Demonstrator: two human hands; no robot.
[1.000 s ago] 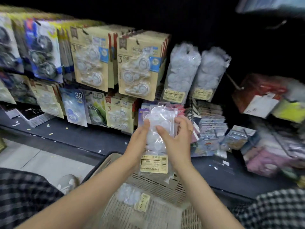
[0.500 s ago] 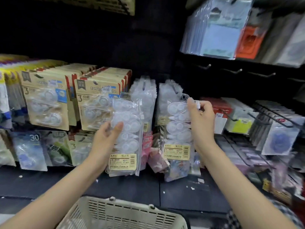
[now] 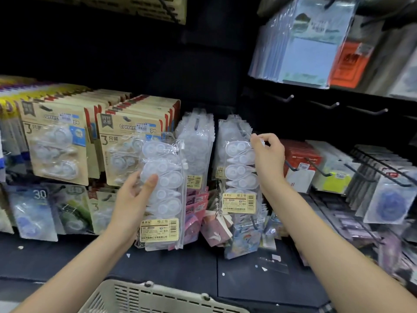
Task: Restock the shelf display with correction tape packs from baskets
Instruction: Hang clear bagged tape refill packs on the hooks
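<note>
My left hand (image 3: pixel 133 199) grips a clear pack of white correction tapes (image 3: pixel 164 195) with a yellow label, held upright in front of the shelf. My right hand (image 3: pixel 268 157) pinches the top right corner of a second clear correction tape pack (image 3: pixel 240 175), raised against the right row of the same packs (image 3: pixel 234 127) hanging on a hook. A left row of clear packs (image 3: pixel 197 143) hangs beside it. The beige basket (image 3: pixel 144 297) shows its rim at the bottom edge.
Kraft-card three-piece correction tape packs (image 3: pixel 133 141) hang to the left. Bare black hooks (image 3: pixel 325 105) jut from the panel at the right above red boxes (image 3: pixel 300 157). Small packs lean on the dark shelf base (image 3: pixel 194 265). Notepad packs (image 3: pixel 302 44) hang top right.
I split the packs between both hands and lifted them from above the basket to the hanging rows. My right hand's pack has risen further toward its hook.
</note>
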